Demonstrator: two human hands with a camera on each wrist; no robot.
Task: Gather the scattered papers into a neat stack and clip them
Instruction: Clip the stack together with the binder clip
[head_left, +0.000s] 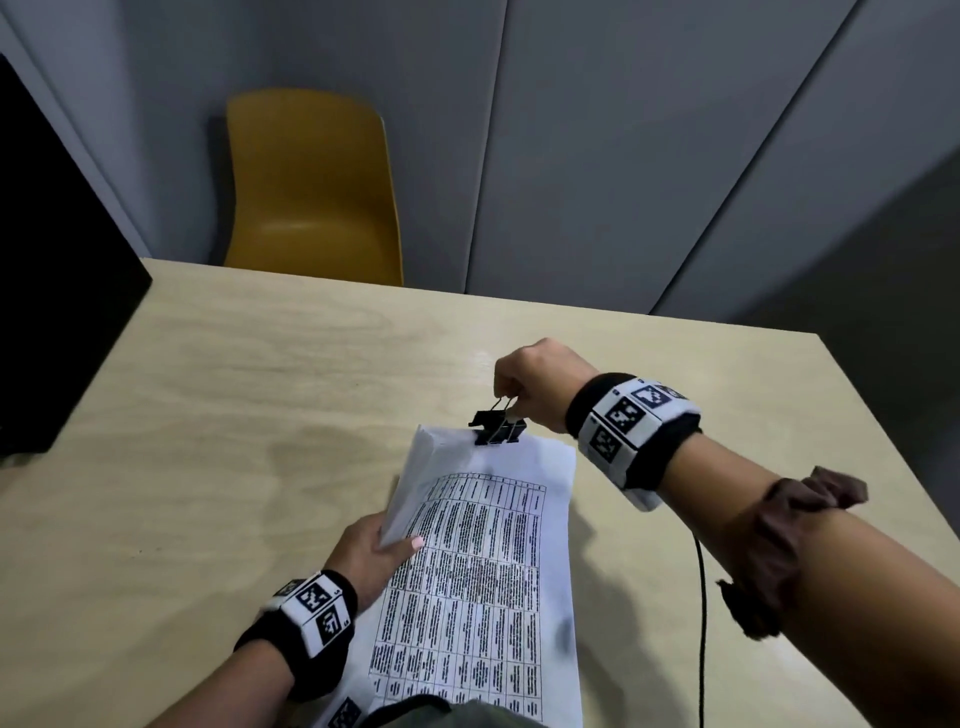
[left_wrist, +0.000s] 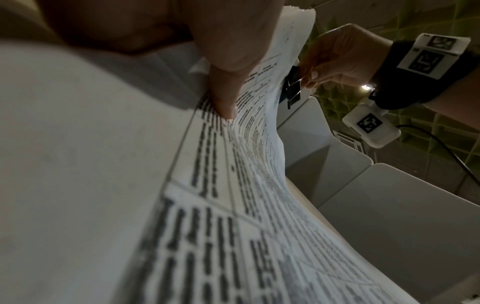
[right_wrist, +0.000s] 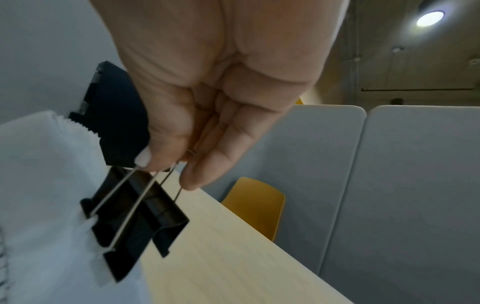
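My left hand (head_left: 370, 552) grips the paper stack (head_left: 483, 561) by its edge above the surface (head_left: 249, 395). My right hand (head_left: 535, 387) pinches the binder clip's (head_left: 500, 428) wire handles at the stack's top edge.

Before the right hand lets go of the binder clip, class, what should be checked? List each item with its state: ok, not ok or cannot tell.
1. Binder clip sits on the top edge of the paper stack: ok.
2. Right hand pinches the wire handles: ok.
3. Left hand grips the stack's left edge: ok.
4. Sheets squared: not ok, the left edge curls up.
5. Every sheet caught in the clip: cannot tell.
6. No loose sheets on the table: ok.
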